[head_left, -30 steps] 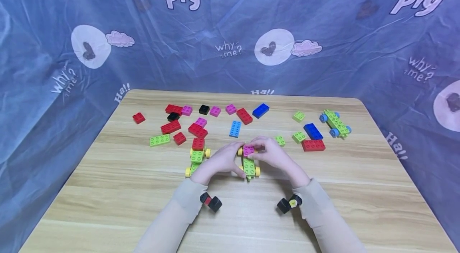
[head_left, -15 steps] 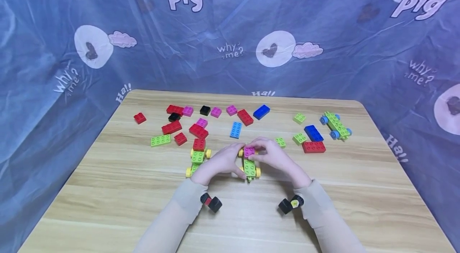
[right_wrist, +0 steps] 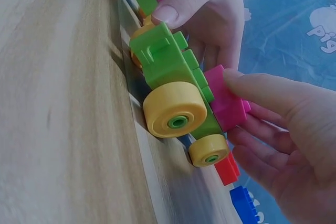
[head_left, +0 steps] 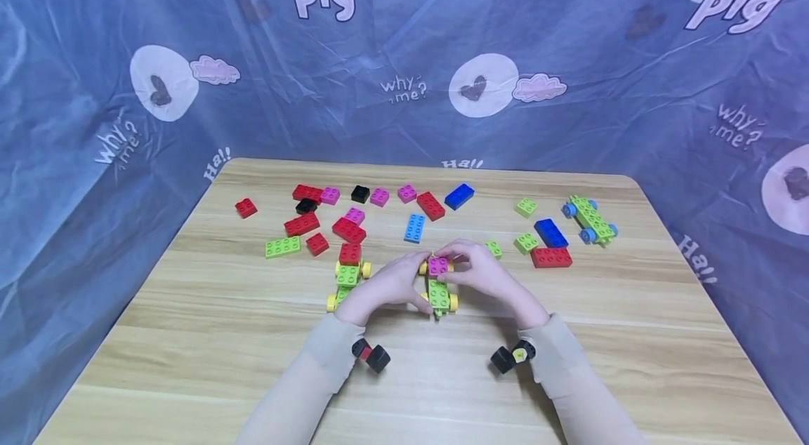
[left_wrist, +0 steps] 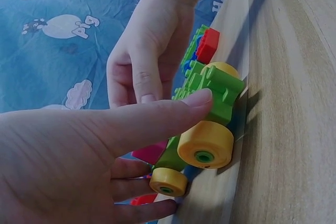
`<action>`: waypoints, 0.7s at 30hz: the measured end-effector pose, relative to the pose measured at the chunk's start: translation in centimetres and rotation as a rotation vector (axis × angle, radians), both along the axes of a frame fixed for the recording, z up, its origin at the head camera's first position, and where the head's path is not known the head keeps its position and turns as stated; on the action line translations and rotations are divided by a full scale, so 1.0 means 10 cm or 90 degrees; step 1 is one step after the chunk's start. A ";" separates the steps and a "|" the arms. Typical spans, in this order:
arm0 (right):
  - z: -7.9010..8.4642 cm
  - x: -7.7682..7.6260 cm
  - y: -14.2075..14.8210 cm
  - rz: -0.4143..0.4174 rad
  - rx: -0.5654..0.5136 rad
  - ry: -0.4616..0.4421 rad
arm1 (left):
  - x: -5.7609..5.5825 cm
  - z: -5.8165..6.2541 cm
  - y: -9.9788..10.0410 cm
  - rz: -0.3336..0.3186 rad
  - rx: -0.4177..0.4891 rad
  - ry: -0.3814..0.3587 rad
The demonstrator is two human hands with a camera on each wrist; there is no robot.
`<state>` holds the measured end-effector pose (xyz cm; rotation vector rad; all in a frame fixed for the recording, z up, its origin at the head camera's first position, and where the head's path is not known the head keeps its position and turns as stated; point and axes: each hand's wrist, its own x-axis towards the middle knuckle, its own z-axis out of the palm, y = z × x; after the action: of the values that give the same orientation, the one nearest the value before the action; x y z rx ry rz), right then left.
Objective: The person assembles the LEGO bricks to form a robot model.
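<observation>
In the head view my left hand (head_left: 390, 281) holds a green toy car base (head_left: 439, 296) with yellow wheels (right_wrist: 175, 109), its thumb at the near end and its fingers along the far left side. My right hand (head_left: 483, 271) pinches a pink brick (head_left: 438, 266) between thumb and fingers. That brick sits on the far part of the base, as the right wrist view also shows. Left of my left hand stands another yellow-wheeled green car, bearing a green brick (head_left: 347, 275) and a red brick (head_left: 350, 253); my wrist partly hides it.
Loose red, pink, black and green bricks lie at the back left. A light blue brick (head_left: 413, 227) lies beyond my hands. At the right are green bricks, a dark blue brick (head_left: 551, 233), a red brick (head_left: 551, 257) and a green base with blue wheels (head_left: 589, 218).
</observation>
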<state>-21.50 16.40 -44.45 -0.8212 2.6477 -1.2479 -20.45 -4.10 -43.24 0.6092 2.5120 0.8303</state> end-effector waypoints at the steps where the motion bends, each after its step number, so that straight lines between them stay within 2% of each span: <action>1: -0.01 -0.01 0.00 -0.001 0.003 -0.001 | 0.00 0.01 0.00 -0.001 0.000 -0.002; 7: -0.03 -0.03 0.03 0.000 0.010 -0.013 | 0.03 0.06 -0.01 -0.002 -0.002 0.003; 11: -0.04 -0.03 0.05 0.001 0.007 -0.023 | 0.06 0.16 -0.02 -0.003 0.005 0.021; 16: -0.04 -0.01 0.07 -0.003 0.002 -0.030 | 0.12 0.32 -0.07 -0.008 0.018 0.047; 21: -0.04 -0.01 0.09 -0.010 -0.001 -0.028 | 0.16 0.51 -0.14 0.002 0.055 0.080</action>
<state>-21.56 17.30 -44.82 -0.7660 2.6236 -1.2578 -18.86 -5.52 -38.09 0.7053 2.6005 0.9320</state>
